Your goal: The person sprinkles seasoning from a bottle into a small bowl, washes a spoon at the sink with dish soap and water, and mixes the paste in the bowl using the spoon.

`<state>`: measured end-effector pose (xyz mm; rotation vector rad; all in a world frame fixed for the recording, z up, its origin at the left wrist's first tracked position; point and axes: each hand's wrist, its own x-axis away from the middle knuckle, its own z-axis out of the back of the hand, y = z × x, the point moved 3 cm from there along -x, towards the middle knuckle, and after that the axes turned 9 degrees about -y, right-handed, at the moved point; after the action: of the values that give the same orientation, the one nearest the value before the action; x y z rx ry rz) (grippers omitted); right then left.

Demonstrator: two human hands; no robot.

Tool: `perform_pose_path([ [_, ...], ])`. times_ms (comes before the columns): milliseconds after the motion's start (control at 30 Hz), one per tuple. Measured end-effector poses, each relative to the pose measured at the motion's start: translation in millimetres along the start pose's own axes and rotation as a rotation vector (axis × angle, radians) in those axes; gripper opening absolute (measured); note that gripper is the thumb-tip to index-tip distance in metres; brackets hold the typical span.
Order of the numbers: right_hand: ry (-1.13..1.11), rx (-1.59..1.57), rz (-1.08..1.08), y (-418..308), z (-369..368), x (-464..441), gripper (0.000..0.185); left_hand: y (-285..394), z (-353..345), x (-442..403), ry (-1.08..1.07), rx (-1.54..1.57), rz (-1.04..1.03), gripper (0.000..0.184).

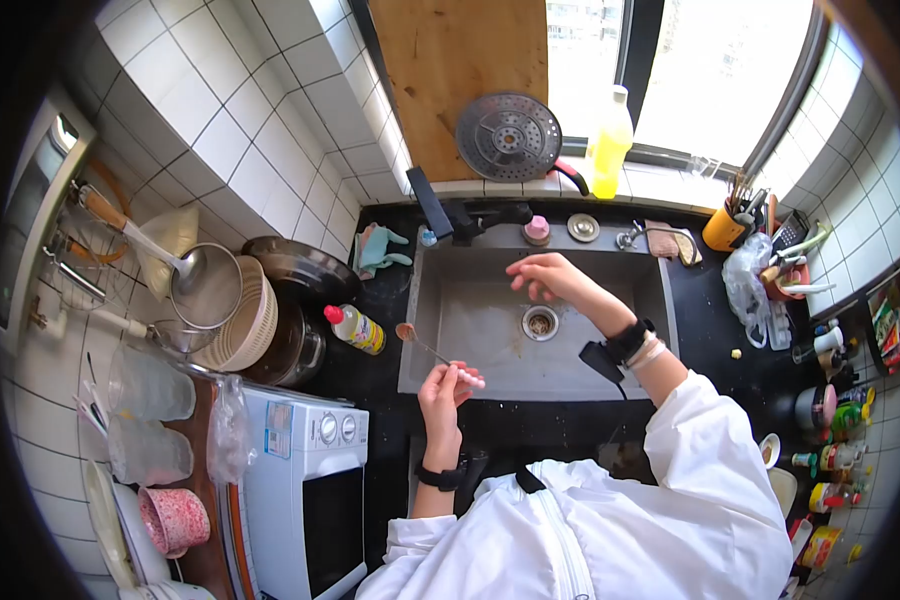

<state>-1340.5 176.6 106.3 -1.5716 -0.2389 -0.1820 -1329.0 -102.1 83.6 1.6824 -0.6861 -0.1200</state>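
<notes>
Left hand [442, 396] is pinching spoon [406, 332], lower centre, right hand [546, 274] is hanging half-curled, seemingly empty, over mid-frame sink [470, 320]; light pinch may be risking a drop

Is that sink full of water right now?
Not full: the drain and the grey floor of the sink show plainly. Whether a thin film of water lies there, I cannot tell.

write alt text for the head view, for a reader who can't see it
A person's left grip holds a spoon-like utensil near the front-left corner of a gray sink, while the right grip, apparently empty, is over it. A red-capped bottle stands left of the sink.
</notes>
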Motion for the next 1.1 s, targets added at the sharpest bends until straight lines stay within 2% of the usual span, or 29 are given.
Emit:
perform_pose_path([
  [100,-0.017,-0.182,-0.084,-4.1,21.5,-44.5,0.037,3.6,-2.0,-14.9,0.055,0.012,-0.003,0.019],
  [167,-0.085,-0.464,-0.110,16.6,32.0,-84.9,0.041,3.7,-2.6,-23.0,0.076,0.042,-0.003,0.020],
  [267,0.068,-0.562,-0.085,44.2,37.4,-132.6,0.047,3.3,-4.9,-38.2,0.047,0.044,0.037,0.021],
  [400,0.165,-0.651,-0.044,66.5,31.3,-178.8,0.055,-5.0,3.7,-65.7,-0.019,0.013,0.082,0.023],
  [500,0.144,-0.660,0.006,65.2,24.2,-199.8,0.057,-8.9,12.6,-84.8,-0.058,-0.043,0.132,0.023],
  [700,0.200,-0.654,-0.058,64.3,26.9,-211.0,0.061,-27.4,27.8,-108.0,-0.131,-0.087,0.230,0.023],
  [933,0.203,-0.732,0.052,35.8,14.6,-210.9,0.064,-38.4,30.0,-124.2,-0.204,-0.117,0.274,0.023],
  [1033,0.230,-0.675,0.054,42.1,15.4,-201.9,0.059,-40.0,31.6,-130.3,-0.227,-0.139,0.272,0.024],
  [1100,0.232,-0.468,-0.015,51.4,10.5,-186.5,0.055,-38.7,31.3,-133.5,-0.241,-0.154,0.275,0.024],
])
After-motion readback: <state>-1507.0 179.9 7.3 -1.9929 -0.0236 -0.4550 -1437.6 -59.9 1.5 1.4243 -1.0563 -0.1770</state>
